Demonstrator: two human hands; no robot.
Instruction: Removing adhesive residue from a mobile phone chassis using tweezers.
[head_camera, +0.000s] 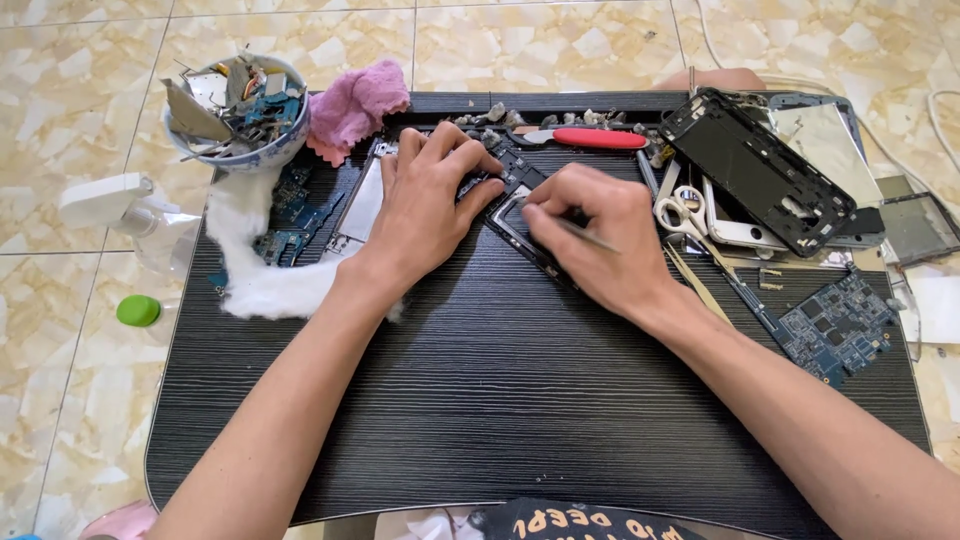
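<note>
Setting: a dark wood-grain desk (520, 400) set low over a marbled tile floor (70, 110), seen from above by the person at work.
Left hand: the left hand (430, 200) lies palm down with its fingers spread and pressed on a black phone frame (520, 215), pinning it against the desk top.
Right hand: the right hand (590, 235) is curled tight around a thin metal tool (590, 236), its tip hidden behind the fingers at the frame's edge.
Work piece: the frame sits near the middle of the desk's far half, tilted, directly between the two hands and partly covered by both.
Left side: a tuft of white cotton (250, 270) lies beside blue circuit boards (285, 215); a bowl (240, 110) of scrap parts and a pink cloth (355, 105) sit at the far corner.
Right side: a red-handled knife (590, 138), small scissors (685, 212), a stripped black phone housing (760, 170) and another blue circuit board (835, 325).
Off the desk: a clear spray bottle (130, 215) and a green cap (138, 311) rest on the floor.
</note>
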